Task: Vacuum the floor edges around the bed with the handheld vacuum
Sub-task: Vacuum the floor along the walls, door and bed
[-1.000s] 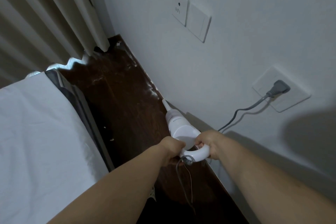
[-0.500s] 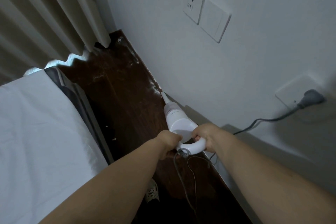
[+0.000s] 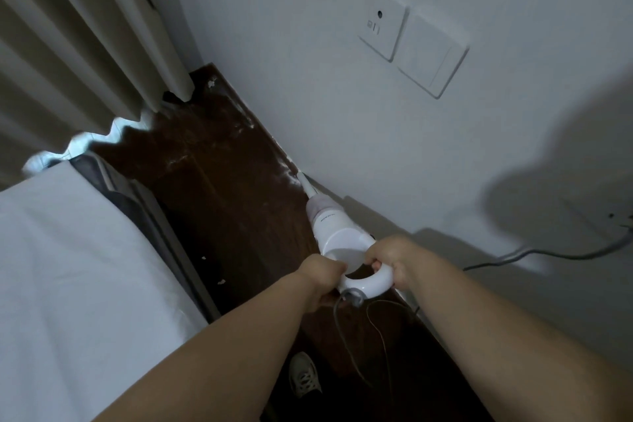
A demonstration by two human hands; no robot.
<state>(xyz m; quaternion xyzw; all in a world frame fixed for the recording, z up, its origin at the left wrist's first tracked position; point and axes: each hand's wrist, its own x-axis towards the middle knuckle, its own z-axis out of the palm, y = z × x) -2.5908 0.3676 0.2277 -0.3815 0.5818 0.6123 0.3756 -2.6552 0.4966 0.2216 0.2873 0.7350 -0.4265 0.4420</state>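
The white handheld vacuum [image 3: 334,233] lies low over the dark wooden floor [image 3: 219,188], its slim nozzle [image 3: 306,186] pointing into the seam where the floor meets the white wall [image 3: 342,120], with pale dust lying along that seam just beyond the tip. Its ring-shaped handle [image 3: 368,281] sits at the near end of the vacuum, and both hands hold it: the left hand [image 3: 322,272] has its fingers curled tightly round the ring's left side, and the right hand [image 3: 390,257] wraps the right side, fingers folded over the top with the fingertips showing inside the loop. A thin grey cord [image 3: 346,336] hangs from the bottom of the handle and trails toward the viewer. To the left of the vacuum, across the strip of floor, runs the bed [image 3: 68,267] with its white sheet and a dark frame edge. Beyond the vacuum, at the far end of the floor strip, beige curtains [image 3: 78,34] hang down to the corner. On the wall above the vacuum sit two white switch plates [image 3: 411,39]. Right of the vacuum a grey cable [image 3: 548,252] runs along the wall toward a plug at the picture's edge. Near the vacuum's cord, below the forearms, a light shoe [image 3: 303,375] rests on the floor.
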